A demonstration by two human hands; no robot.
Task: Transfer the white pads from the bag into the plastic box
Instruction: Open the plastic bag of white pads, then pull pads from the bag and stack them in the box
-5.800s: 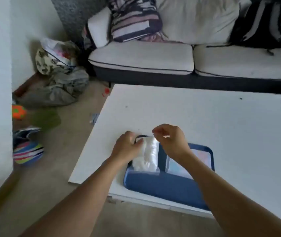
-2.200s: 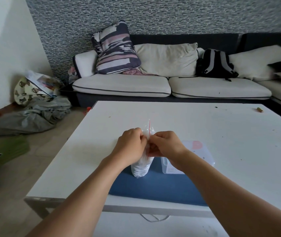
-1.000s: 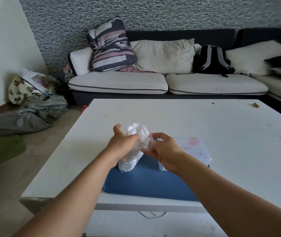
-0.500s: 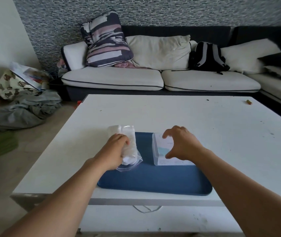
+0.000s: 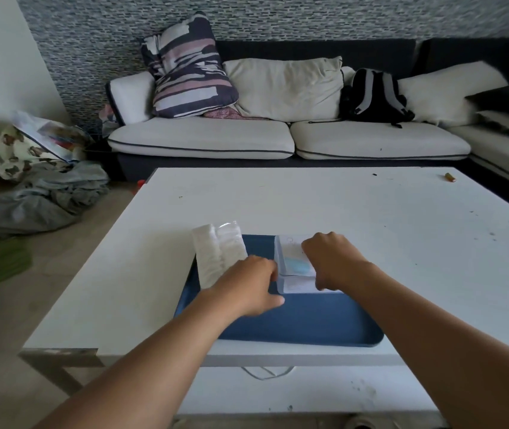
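Note:
A clear bag of white pads (image 5: pixel 219 252) lies flat across the left edge of the blue tray (image 5: pixel 293 323), and no hand touches it. The clear plastic box (image 5: pixel 291 263), with a pale label and lid, stands on the tray to the right of the bag. My left hand (image 5: pixel 247 287) holds the box's front left corner, fingers curled against its wall and thumb at the front. My right hand (image 5: pixel 330 258) grips the box from above on its right side, hiding that part.
The tray sits near the front edge of a white table (image 5: pixel 278 202). A small brown object (image 5: pixel 449 177) lies at the far right. Behind the table are a sofa (image 5: pixel 278 137) and a backpack (image 5: pixel 374 94). Clothes (image 5: pixel 36 196) are heaped on the floor at the left.
My left hand has let go of the bag, which now lies on the tray's left edge, and moved right to the box. My right hand has closed down on the box.

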